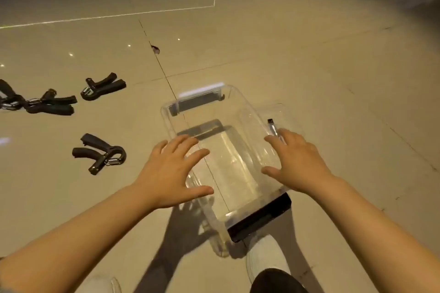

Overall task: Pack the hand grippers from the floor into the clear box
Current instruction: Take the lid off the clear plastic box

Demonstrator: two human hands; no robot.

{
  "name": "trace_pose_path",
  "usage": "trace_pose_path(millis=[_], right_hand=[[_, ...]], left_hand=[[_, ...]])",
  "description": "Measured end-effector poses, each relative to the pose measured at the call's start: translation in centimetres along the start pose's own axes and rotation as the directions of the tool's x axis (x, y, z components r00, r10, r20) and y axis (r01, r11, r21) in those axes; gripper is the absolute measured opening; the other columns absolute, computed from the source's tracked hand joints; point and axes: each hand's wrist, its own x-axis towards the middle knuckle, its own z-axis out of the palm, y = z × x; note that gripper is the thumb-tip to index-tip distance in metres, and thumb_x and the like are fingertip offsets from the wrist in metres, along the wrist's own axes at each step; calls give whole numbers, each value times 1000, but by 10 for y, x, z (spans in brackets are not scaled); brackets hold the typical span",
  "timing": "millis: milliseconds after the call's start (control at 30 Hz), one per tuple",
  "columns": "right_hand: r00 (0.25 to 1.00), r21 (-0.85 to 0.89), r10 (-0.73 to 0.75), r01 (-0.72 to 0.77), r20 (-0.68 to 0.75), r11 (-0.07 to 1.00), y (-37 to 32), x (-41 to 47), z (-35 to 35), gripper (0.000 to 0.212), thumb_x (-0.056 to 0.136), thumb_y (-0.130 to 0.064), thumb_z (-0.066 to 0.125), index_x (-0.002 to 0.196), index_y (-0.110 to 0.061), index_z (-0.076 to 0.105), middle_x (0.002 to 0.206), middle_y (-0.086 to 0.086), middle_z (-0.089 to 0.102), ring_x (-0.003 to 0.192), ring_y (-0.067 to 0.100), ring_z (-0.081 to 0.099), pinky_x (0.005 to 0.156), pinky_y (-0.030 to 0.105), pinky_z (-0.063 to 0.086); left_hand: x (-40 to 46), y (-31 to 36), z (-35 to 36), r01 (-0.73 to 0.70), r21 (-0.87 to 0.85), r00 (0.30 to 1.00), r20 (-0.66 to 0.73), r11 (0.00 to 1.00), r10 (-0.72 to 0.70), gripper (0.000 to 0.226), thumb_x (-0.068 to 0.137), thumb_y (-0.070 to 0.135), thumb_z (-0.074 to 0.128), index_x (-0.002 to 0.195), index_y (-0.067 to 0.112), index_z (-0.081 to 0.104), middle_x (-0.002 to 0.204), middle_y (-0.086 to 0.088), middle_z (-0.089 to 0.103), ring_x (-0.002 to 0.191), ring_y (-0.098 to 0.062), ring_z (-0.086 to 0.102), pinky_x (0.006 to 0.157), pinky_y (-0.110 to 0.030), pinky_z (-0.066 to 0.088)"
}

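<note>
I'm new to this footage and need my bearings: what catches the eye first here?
Two spread hands, the left hand and the right hand, reach over the clear box at centre. Black hand grippers lie on the tiled floor to the left, the nearest hand gripper beside the left hand.

**Both hands spread, palms down**

Two bare forearms reach forward from the lower corners of the view and converge toward the middle. The left hand (170, 171) is held palm down, its fingers straight and fanned apart, the thumb stretched out to the right. The right hand (298, 162) mirrors it, palm down with fingers extended forward and the thumb pointing left toward the other hand. Neither hand curls round anything. Both wrists are roughly level, the hands set apart side by side
</note>
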Motion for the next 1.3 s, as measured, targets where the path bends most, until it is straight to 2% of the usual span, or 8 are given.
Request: trace_pose_path(millis=[167,300,533,700,867,1133,1200,1300], right_hand=[[989,298,112,-78,-99,951,11,17,56,73,89,-51,51,149,-30,14,158,0,5,142,20,14,111,38,23],[952,349,151,-51,-266,936,8,21,76,68,89,-49,52,147,-29,23,157,-2,13,139,18,22,108,38,26],[934,361,99,34,-344,932,12,34,80,55,88,-41,58,138,-25,42,153,-5,25,134,18,34,98,40,37],[943,265,-119,206,-312,942,14,60,67,60,85,-49,50,139,-26,39,154,-6,23,137,17,30,107,39,29],[924,133,-312,346,-223,929,17,81,55,76,84,-57,55,147,-31,22,156,-9,15,140,17,23,111,34,20],[903,6,-282,300,-324,954,17,84,56,77,81,-70,28,146,-29,28,155,-3,23,141,24,22,114,48,16],[874,86,-186,250,-449,965,-1,66,50,75,81,-69,32,142,-27,35,154,0,25,140,26,25,113,54,19],[888,404,-170,356,-428,843,-42,17,47,73,72,-76,43,133,-36,42,149,-9,30,139,13,24,114,52,16]], left_hand=[[3,-18,53,-27,1,998,-54,1000,27,80,78,83,22,139,34,41,148,-2,37,142,-24,12,105,-69,14],[4,-30,58,-98,-9,989,-112,995,96,84,76,84,23,143,33,34,150,0,33,143,-25,12,106,-70,6],[-8,-19,67,-3,-76,992,-123,997,-6,82,77,83,26,142,33,32,150,-3,32,143,-29,13,105,-70,8],[-44,4,70,101,-49,986,-126,994,-107,85,78,83,28,145,32,30,156,-4,19,144,-32,8,106,-67,7],[-70,17,81,14,71,985,-173,997,-1,91,75,83,34,145,25,32,154,-4,25,139,-44,16,104,-68,14],[-59,-11,69,-50,144,951,-294,988,91,66,89,69,25,144,33,33,152,-3,28,130,-28,40,100,-52,27],[-43,-35,50,98,111,930,-365,989,-51,65,91,66,19,143,30,36,151,-5,32,130,-26,37,99,-49,26],[-18,-70,30,391,-85,851,-346,916,-395,69,90,65,10,141,28,39,151,-6,30,136,-27,23,103,-48,21]])
